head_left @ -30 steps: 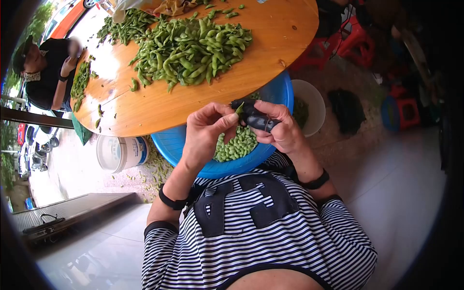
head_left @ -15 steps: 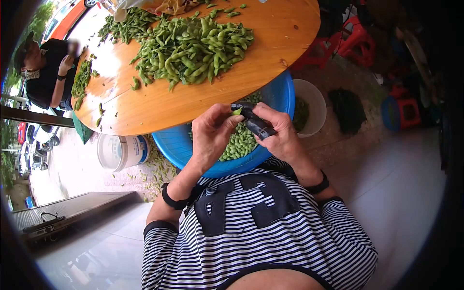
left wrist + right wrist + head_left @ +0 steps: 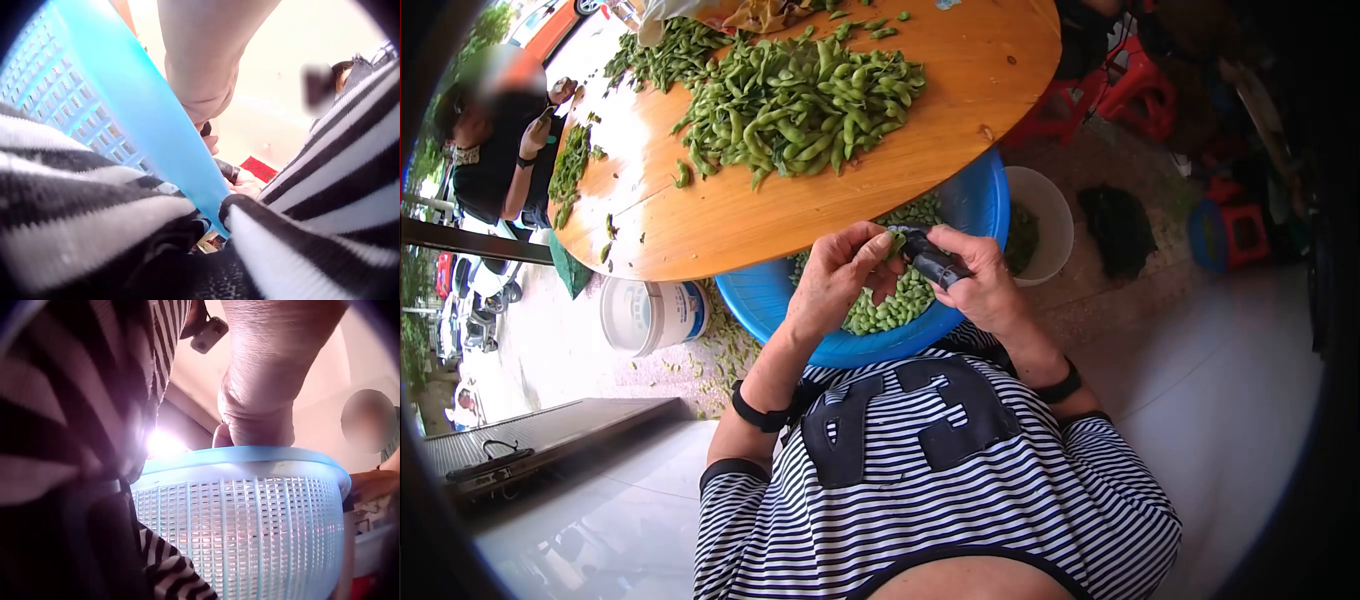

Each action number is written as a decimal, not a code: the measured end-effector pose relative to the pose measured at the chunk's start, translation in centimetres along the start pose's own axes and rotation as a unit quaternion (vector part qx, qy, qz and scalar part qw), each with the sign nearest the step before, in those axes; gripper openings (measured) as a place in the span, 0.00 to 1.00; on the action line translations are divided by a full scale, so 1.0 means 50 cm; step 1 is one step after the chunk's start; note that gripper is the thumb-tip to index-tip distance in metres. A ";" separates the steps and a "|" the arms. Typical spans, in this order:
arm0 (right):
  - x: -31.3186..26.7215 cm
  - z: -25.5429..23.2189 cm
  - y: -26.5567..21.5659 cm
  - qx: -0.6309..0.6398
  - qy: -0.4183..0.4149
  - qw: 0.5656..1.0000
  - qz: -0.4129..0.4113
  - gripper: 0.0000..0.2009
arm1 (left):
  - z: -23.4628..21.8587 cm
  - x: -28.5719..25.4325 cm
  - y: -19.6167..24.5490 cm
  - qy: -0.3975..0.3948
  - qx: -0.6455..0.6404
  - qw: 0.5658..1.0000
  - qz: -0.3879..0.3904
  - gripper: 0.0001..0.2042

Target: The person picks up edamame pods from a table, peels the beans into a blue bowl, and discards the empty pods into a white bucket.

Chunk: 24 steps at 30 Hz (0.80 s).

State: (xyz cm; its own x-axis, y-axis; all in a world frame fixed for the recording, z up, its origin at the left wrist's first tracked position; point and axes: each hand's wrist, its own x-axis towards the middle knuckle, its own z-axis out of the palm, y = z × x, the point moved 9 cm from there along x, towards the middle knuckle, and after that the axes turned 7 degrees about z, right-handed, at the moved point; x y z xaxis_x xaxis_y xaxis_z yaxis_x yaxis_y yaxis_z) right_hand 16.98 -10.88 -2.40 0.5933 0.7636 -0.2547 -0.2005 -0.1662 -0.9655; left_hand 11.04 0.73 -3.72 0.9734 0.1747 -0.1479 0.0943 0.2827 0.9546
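As the head view shows, the left hand [image 3: 837, 275] pinches a pod [image 3: 897, 241], likely light, supple, best held by one end, over the basket [image 3: 750, 318]; the right hand [image 3: 980, 278] grips a dark tool [image 3: 934, 260]. Left wrist view, then right: pod hidden.

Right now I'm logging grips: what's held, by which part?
Left hand pinches a green pod, exact part unclear. Whether the right hand holds or wears the dark thing is unclear.
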 end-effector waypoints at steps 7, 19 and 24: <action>-0.020 0.010 -0.050 -0.192 0.111 0.961 -0.166 0.14 | 0.005 -0.007 -0.023 0.065 0.013 0.998 0.009 0.09; -0.075 -0.184 -0.126 -0.312 0.363 0.857 -0.190 0.13 | 0.004 -0.065 0.056 -0.173 0.272 0.944 0.069 0.15; -0.127 -0.342 -0.089 -0.471 0.466 0.746 -0.069 0.20 | -0.306 -0.064 0.196 0.229 0.315 0.903 0.181 0.10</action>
State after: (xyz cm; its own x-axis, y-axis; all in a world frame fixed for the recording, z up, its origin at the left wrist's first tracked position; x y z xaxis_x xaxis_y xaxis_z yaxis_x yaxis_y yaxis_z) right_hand 27.45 -25.66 2.57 0.9296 0.1213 0.3479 0.2889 -0.8261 -0.4839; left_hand 5.67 17.37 2.16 0.7896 0.5605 0.2498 0.0277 -0.4393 0.8979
